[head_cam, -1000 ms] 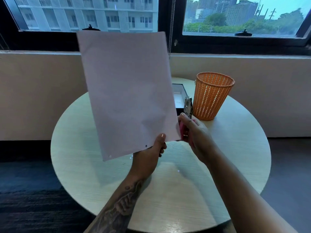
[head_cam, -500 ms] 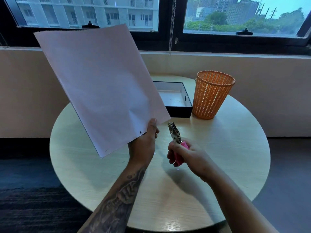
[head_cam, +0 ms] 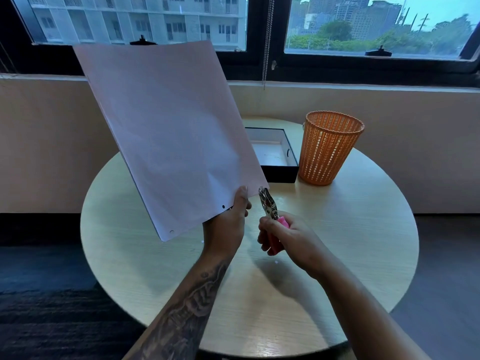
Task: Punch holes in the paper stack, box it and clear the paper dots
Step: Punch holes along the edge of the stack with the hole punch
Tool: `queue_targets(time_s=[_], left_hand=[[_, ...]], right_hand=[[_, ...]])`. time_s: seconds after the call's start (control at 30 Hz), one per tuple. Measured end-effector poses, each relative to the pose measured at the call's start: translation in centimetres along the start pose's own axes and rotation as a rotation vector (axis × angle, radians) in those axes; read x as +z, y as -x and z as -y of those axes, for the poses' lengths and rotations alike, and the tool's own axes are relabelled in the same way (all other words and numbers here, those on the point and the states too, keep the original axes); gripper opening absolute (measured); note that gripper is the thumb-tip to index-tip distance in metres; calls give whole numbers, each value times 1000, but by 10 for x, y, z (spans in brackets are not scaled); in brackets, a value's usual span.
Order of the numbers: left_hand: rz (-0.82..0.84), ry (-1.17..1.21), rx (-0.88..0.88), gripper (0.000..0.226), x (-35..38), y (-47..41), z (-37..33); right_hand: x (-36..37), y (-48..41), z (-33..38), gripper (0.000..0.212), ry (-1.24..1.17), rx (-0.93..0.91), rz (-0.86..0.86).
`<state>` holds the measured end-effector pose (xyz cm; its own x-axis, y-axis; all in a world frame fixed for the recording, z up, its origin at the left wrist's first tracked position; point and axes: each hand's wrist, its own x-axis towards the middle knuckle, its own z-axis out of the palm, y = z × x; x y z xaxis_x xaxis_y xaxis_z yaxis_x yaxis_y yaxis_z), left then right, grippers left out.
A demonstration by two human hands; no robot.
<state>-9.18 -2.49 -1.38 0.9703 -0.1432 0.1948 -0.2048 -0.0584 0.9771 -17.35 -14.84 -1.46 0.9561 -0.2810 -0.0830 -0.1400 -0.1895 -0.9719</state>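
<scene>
Paper stack [head_cam: 168, 131], tilted aloft toward 10 o'clock; left hand [head_cam: 228, 224] pinches its lower edge. Hole punch [head_cam: 268, 206], tip toward 11 o'clock, beside stack's corner; right hand [head_cam: 288, 237] fingers curl round pink handles. Box [head_cam: 281, 174] at table's [head_cam: 155, 268] 12 o'clock.

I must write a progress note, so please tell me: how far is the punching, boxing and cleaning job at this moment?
Done: two holes show along the lower edge of the paper stack. In hand: the left hand holds the stack up, the right hand grips the hole punch near its corner. Left: the stack is not in the box, and paper dots lie on the table.
</scene>
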Motion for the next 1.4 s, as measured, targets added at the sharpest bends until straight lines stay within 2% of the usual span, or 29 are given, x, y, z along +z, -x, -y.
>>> queue_targets(time_s=[0.3, 0.73, 1.17, 1.4], left_hand=[[-10, 89, -17, 42, 2, 0, -2], [-2, 83, -58, 39, 2, -2, 5], [-8, -50, -206, 46, -1, -4, 41], [10, -19, -160, 29, -3, -2, 48]], right_hand=[[3, -1, 4, 25, -10, 14, -15], [8, -2, 5, 35, 3, 68, -21], [6, -16, 5, 40, 134, 334, 71], [0, -25, 2, 39, 236, 424, 124]])
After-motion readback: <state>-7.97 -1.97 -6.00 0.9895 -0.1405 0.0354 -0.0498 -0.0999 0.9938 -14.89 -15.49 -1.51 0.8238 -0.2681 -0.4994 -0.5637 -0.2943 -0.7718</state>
